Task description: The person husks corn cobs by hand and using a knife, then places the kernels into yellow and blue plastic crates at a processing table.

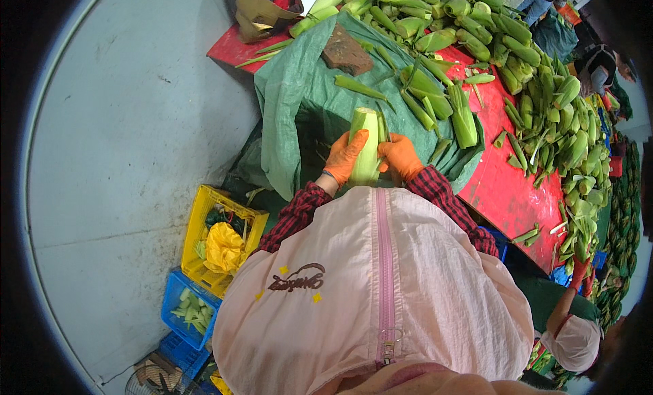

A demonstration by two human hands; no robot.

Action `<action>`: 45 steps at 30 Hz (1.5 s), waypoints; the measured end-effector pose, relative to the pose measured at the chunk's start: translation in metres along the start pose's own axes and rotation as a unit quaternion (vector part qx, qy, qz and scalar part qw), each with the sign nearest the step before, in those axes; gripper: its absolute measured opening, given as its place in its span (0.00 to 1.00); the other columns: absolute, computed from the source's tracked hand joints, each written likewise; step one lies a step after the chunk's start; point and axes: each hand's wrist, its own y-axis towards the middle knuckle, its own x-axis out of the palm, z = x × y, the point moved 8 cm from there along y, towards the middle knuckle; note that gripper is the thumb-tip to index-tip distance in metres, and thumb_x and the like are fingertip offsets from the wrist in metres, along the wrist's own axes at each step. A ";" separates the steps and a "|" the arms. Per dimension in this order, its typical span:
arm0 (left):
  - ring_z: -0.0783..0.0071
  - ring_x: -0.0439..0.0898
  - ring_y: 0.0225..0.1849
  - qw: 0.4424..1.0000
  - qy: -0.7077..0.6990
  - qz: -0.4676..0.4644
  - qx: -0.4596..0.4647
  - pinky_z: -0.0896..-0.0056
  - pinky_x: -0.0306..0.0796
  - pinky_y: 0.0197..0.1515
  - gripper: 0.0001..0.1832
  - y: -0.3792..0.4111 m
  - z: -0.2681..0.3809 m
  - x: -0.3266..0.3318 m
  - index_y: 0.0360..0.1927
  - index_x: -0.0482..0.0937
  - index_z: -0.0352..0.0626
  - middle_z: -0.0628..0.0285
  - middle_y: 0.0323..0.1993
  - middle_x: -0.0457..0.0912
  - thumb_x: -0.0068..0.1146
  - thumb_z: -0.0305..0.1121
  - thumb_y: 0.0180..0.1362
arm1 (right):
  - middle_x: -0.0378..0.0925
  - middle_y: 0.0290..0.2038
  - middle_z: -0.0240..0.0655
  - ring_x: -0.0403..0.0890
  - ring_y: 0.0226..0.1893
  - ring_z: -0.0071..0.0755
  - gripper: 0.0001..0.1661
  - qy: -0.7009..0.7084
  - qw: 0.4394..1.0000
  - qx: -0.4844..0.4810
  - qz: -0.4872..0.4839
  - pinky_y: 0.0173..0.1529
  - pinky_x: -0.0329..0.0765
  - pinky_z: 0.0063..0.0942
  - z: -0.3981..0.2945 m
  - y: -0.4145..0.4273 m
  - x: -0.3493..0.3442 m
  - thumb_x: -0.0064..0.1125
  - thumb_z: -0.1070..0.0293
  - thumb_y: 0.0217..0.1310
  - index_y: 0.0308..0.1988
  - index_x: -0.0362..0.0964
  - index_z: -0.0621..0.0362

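Observation:
An ear of corn (pixel 364 150) in pale green husk stands upright before my chest, its cut end at the top. My left hand (pixel 345 158), in an orange glove, grips it from the left side. My right hand (pixel 402 155), gloved the same way, pinches a strip of green husk (pixel 382 127) along the ear's right side. Beneath both hands spreads a green woven plastic sheet (pixel 280 104) draped over the table's end. Loose husk leaves (pixel 361 88) and a husk piece (pixel 462 117) lie on it, beyond my hands. The ear's lower end is partly hidden near my jacket.
A brown brick (pixel 347 51) rests on the sheet. Piled corn (pixel 474 30) covers the far and right parts of the red table (pixel 515 216). A yellow crate (pixel 196 242) and a blue crate (pixel 176 288) stand at left. A co-worker's gloved hands (pixel 580 272) touch the pile at right.

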 end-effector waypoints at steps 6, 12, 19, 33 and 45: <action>0.74 0.76 0.51 0.994 0.057 0.081 0.046 0.71 0.69 0.55 0.37 0.015 -0.002 -0.023 0.60 0.73 0.38 0.60 0.52 0.79 0.57 0.61 0.60 | 0.74 0.19 0.39 0.70 0.11 0.33 0.10 0.147 0.987 0.058 0.029 0.19 0.69 0.30 0.022 0.005 -0.004 0.57 0.72 0.44 0.30 0.74 0.66; 0.70 0.74 0.55 0.981 0.122 0.142 0.049 0.70 0.70 0.55 0.40 0.004 0.021 -0.004 0.66 0.66 0.39 0.58 0.56 0.75 0.64 0.53 0.57 | 0.76 0.22 0.39 0.73 0.13 0.33 0.08 0.168 0.985 0.029 0.033 0.18 0.71 0.29 0.030 0.014 0.001 0.57 0.74 0.47 0.32 0.73 0.66; 0.63 0.81 0.36 0.972 -0.227 0.067 0.007 0.64 0.76 0.42 0.33 0.032 -0.003 -0.013 0.52 0.71 0.39 0.57 0.37 0.81 0.64 0.56 0.55 | 0.74 0.19 0.38 0.73 0.14 0.34 0.09 0.308 0.942 0.076 -0.107 0.21 0.73 0.30 0.016 0.009 0.019 0.59 0.70 0.46 0.28 0.74 0.64; 0.60 0.80 0.50 0.958 -0.258 -0.126 0.006 0.57 0.78 0.48 0.40 0.016 0.014 -0.022 0.67 0.63 0.40 0.51 0.58 0.75 0.59 0.55 0.58 | 0.80 0.29 0.37 0.76 0.17 0.25 0.28 -0.159 0.982 -0.096 -0.021 0.21 0.73 0.24 -0.054 -0.002 0.017 0.71 0.50 0.51 0.40 0.77 0.66; 0.68 0.81 0.46 0.971 -0.154 -0.182 -0.025 0.65 0.77 0.48 0.37 -0.015 0.028 0.000 0.60 0.71 0.38 0.58 0.50 0.79 0.61 0.56 0.56 | 0.77 0.25 0.36 0.76 0.16 0.29 0.13 0.039 0.985 -0.018 -0.166 0.22 0.74 0.23 -0.042 0.004 0.032 0.64 0.72 0.48 0.36 0.74 0.66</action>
